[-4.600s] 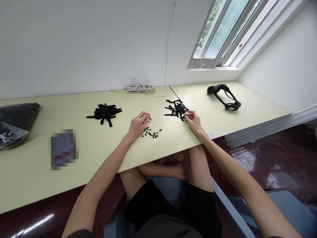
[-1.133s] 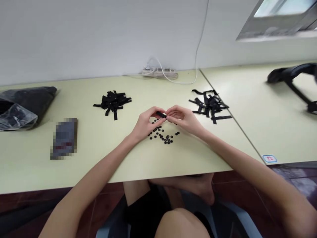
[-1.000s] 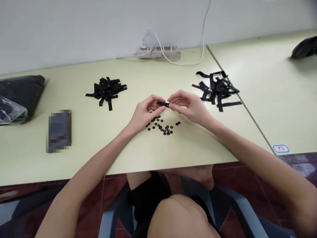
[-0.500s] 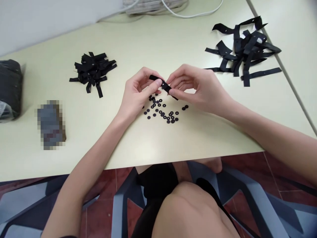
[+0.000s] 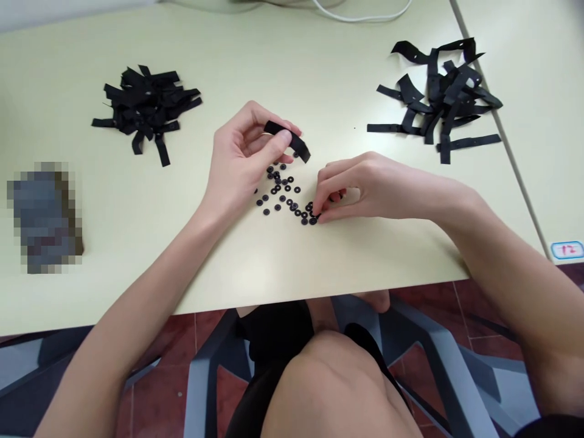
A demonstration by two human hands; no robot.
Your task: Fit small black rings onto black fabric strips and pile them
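My left hand [image 5: 244, 149] pinches a short black strip [image 5: 298, 146] between thumb and fingers, above the table. The strip's free end curves down to the right. Below and to the right, my right hand [image 5: 369, 185] is at the tabletop, thumb and index fingertips drawn together at the edge of a scatter of small black washers [image 5: 278, 207]. A washer appears to be between those fingertips, partly hidden by them. Several washers have a pale centre hole, and a few lie behind my right fingers.
A heap of black strips [image 5: 150, 103] lies at the left, and a looser heap of longer black strips [image 5: 451, 91] at the right, near a table seam. A blurred box-like object [image 5: 48, 219] sits at the left. A white cable [image 5: 360, 18] runs along the back.
My right hand has left the strip and moved down to the washers. My left hand keeps the strip, now held by one end. The view has shifted slightly.
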